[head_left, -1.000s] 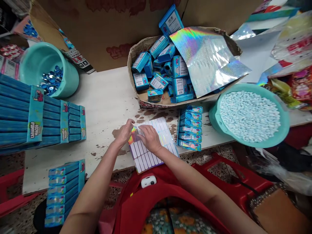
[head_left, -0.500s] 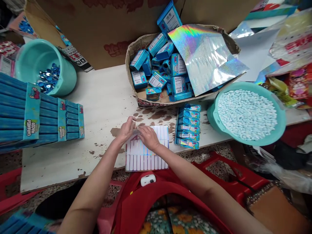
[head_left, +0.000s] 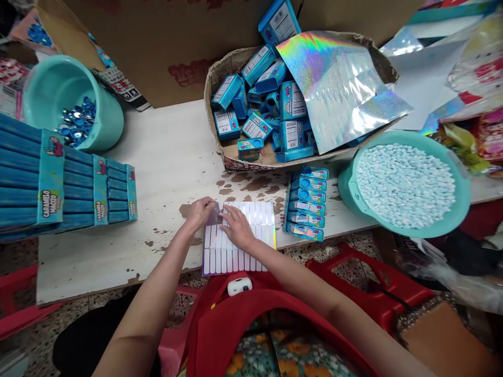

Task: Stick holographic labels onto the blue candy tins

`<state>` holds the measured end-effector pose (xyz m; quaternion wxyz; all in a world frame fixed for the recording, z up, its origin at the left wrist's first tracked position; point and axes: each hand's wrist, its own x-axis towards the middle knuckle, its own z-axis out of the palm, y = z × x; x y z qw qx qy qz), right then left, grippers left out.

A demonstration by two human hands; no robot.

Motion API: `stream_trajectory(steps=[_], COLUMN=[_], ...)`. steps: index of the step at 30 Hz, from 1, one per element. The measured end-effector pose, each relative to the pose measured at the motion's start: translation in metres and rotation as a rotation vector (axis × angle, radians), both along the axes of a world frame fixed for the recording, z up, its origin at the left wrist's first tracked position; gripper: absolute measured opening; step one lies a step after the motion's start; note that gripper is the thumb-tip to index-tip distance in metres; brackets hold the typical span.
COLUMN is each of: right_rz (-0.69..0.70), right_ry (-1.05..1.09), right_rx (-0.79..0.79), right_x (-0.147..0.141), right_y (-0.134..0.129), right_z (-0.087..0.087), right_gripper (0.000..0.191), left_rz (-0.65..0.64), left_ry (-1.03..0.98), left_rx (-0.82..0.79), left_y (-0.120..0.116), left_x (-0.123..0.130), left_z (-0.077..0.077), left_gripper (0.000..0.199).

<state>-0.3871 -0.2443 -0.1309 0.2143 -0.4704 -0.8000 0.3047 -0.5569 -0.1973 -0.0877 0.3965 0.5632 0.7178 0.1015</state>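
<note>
A shiny sheet of white strip-shaped stickers (head_left: 236, 260) lies near the table's front edge. My left hand (head_left: 201, 212) is closed in a pinch at the sheet's upper left corner; whether a loose strip is also between the fingertips is too small to tell. Resting over the upper left part of the same sheet, my right hand (head_left: 238, 228) is open, its fingers stretched towards the left hand. To the right of the sheet stands a row of small blue candy boxes (head_left: 307, 196), the nearer ones with shiny strips across their ends.
A cut-down carton (head_left: 231, 163) behind holds many blue boxes and a holographic sheet (head_left: 330, 94). A teal tub (head_left: 348, 193) of pale candies stands right. At left are a teal bucket (head_left: 112, 118) with blue shiny pieces and stacked blue packs (head_left: 51, 183).
The sheet's upper left corner looks flatter. My left hand has shifted slightly down and left, and my right fingers have spread over the sheet. The view has shifted a little.
</note>
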Motion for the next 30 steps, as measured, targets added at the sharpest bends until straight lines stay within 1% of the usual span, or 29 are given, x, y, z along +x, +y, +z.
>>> stream_trajectory(steps=[2,4,9,11,13,16,18,20,23,25,26,28,29,30], right_rz=[-0.047,-0.097,-0.164,-0.193,-0.22,-0.271,-0.298,-0.316,-0.354,-0.409,-0.446,-0.495,-0.498,-0.487], right_ry=[0.045,0.071,0.088,0.1,0.132,0.209,0.191,0.069,-0.18,-0.281,-0.303,-0.299,-0.277,-0.242], right_rx=[0.011,0.007,-0.044,-0.082,-0.139,-0.251,-0.329,-0.351,-0.273,-0.237,-0.244,-0.294,-0.327,-0.342], right_x=[0.003,0.007,0.021,0.027,0.033,0.039,0.04,0.039,0.037,0.038,0.04,0.045,0.048,0.049], right_y=[0.001,0.007,0.024,0.027,0.029,0.031,0.032,0.033,0.035,0.037,0.038,0.043,0.046,0.049], right_z=[0.009,0.021,0.051,0.059,0.062,0.059,0.052,0.041,0.022,0.013,0.01,0.009,0.011,0.015], right_gripper=[0.02,0.01,0.01,0.009,0.009,0.009,0.008,0.007,0.012,0.012,0.018,0.037,0.043,0.045], left_rz=[0.006,0.005,-0.036,-0.036,-0.038,-0.037,-0.032,-0.028,-0.028,-0.028,-0.021,0.019,0.048,0.085], left_ry=[0.0,0.03,0.139,0.155,0.151,0.118,0.086,0.054,0.021,0.002,-0.012,-0.05,-0.082,-0.122], left_rx=[0.011,0.036,0.068,0.067,0.071,0.079,0.08,0.084,0.086,0.088,0.09,0.088,0.082,0.076], left_y=[0.002,0.004,0.009,0.009,0.01,0.01,0.011,0.012,0.012,0.012,0.011,0.01,0.009,0.007], left_x=[0.0,0.0,0.005,0.006,0.007,0.006,0.006,0.008,0.012,0.014,0.014,0.013,0.011,0.009], left_z=[-0.001,-0.003,-0.013,-0.017,-0.019,-0.019,-0.019,-0.017,-0.014,-0.012,-0.012,-0.012,-0.013,-0.013], left_gripper=[0.025,0.026,0.027,0.028,0.028,0.026,0.026,0.025,0.025,0.026,0.025,0.026,0.028,0.031])
